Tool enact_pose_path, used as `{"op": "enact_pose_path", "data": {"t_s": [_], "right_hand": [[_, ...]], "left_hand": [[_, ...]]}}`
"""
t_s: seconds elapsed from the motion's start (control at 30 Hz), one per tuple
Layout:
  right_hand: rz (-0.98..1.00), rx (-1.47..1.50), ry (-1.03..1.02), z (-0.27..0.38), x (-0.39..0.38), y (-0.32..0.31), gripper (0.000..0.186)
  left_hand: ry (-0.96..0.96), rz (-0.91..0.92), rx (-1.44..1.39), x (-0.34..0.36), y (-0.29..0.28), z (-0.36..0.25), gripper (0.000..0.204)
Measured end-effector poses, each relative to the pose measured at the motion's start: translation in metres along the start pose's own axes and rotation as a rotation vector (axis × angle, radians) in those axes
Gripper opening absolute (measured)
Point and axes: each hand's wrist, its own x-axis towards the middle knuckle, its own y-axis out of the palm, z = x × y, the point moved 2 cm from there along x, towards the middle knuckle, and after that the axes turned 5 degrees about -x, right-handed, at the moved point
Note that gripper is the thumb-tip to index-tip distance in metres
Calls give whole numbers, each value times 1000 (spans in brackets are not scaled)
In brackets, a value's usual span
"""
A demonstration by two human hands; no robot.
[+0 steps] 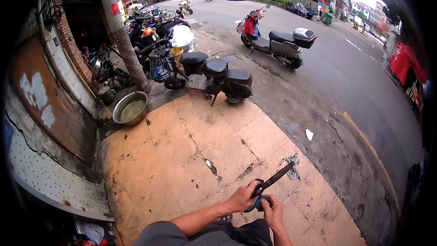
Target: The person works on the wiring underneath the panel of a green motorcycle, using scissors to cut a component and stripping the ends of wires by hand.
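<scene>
The left hand gripped the blue-handled scissors, blades running forward-right toward a striped cloth near the tiled floor's right edge; the right hand curled beside the handles, its hold unclear.

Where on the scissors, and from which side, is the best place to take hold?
On the scissors, probably the blue handle loops, coming from the person's side, where the left hand grips: the loops lie nearest the body, while the long dark blades point away.
</scene>
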Motion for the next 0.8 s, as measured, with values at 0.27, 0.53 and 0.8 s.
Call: {"op": "enact_pose_path", "data": {"t_s": [0.27, 0.53, 0.8], "right_hand": [[96, -11, -22, 40, 197, -74, 13], [164, 11, 12, 109, 406, -183, 18], [199, 98, -96, 205, 635, -201, 17]], "left_hand": [[-264, -48, -750, 203, -3, 51, 33], [-335, -490, -939, 384, -34, 73, 35], [-407, -287, -603, 522, -79, 158, 58]]}}
